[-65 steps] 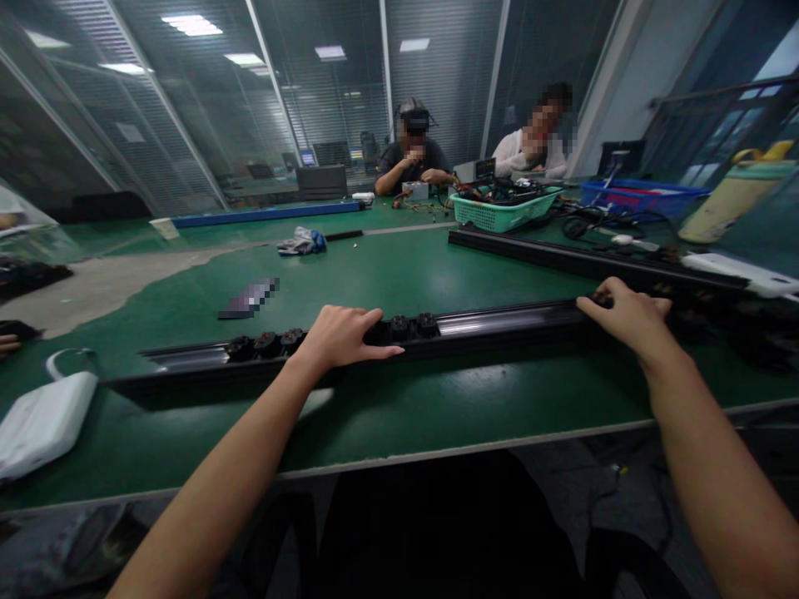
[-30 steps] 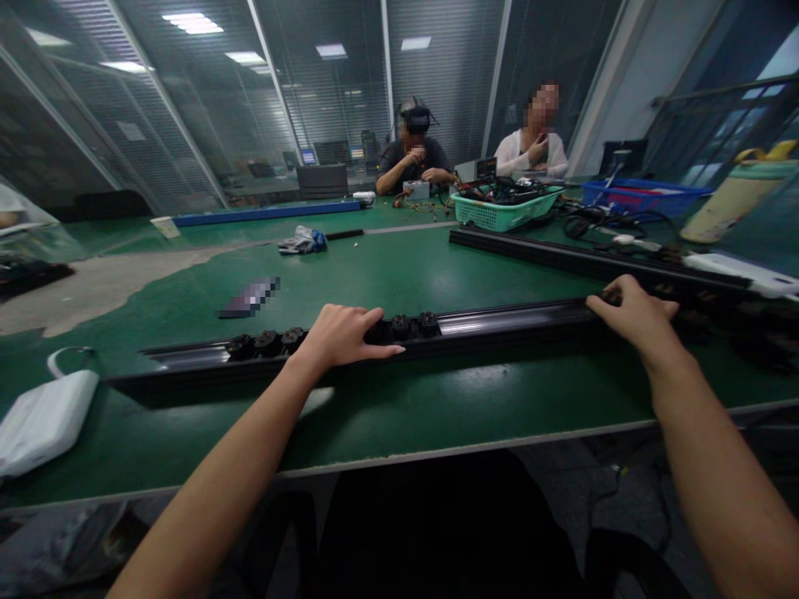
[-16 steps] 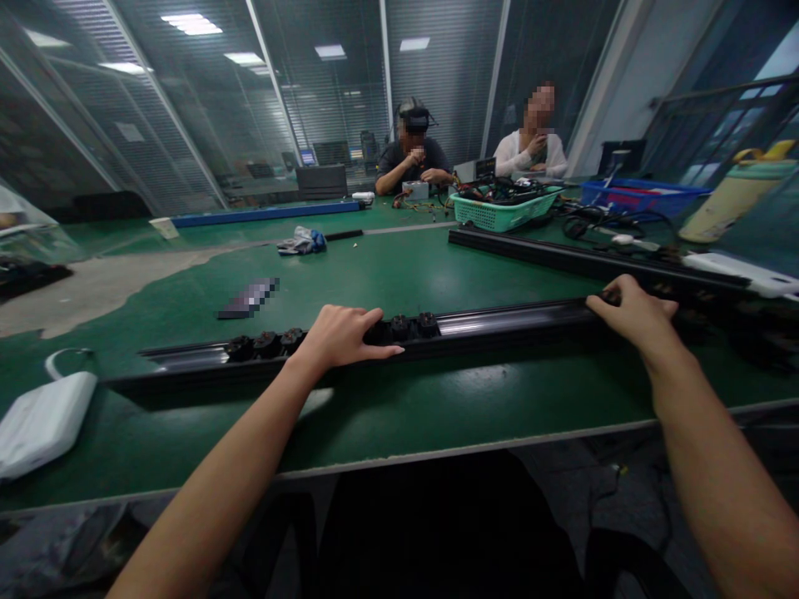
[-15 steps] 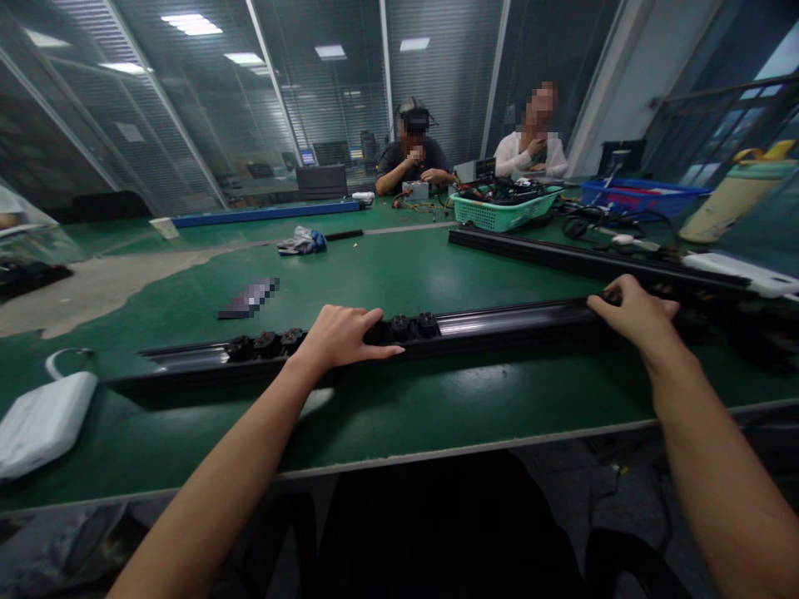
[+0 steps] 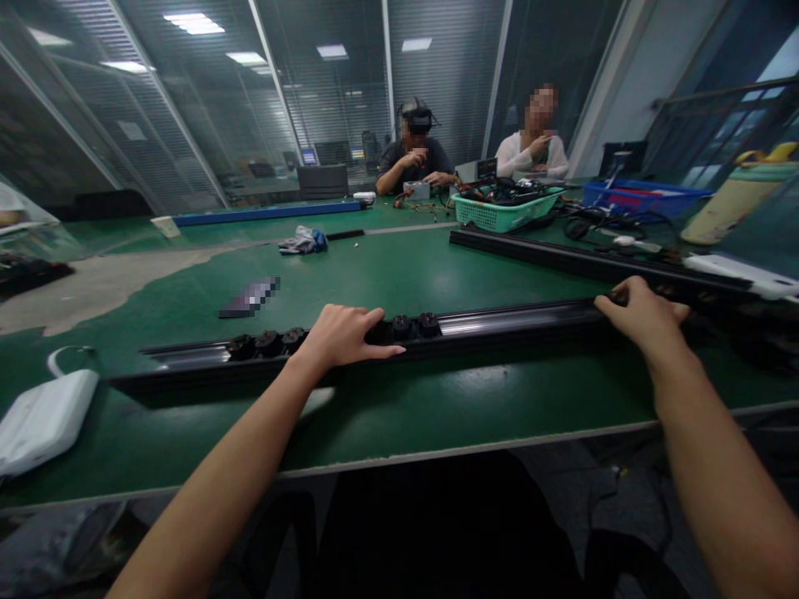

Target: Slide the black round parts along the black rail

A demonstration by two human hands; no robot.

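Note:
A long black channel rail (image 5: 499, 324) lies across the table in front of me, its open side up. Several black socket modules (image 5: 268, 340) sit in it toward the left and middle. My left hand (image 5: 343, 334) is wrapped over the rail, covering part of the row of modules, thumb along the near wall. At the rail's right end, my right hand (image 5: 642, 309) pinches a small black part (image 5: 617, 296), apparently another socket module, mostly hidden by the fingers.
A second black rail (image 5: 562, 254) lies beyond, angled to the right. Behind it are a green basket (image 5: 493, 215) of cables, a blue basket (image 5: 649, 200) and a bottle (image 5: 740, 200). A white box (image 5: 47, 420) stands at left. Two people sit across the table.
My right hand has shifted slightly to the right along the rail's end with the small black part. My left hand stays in place on the rail.

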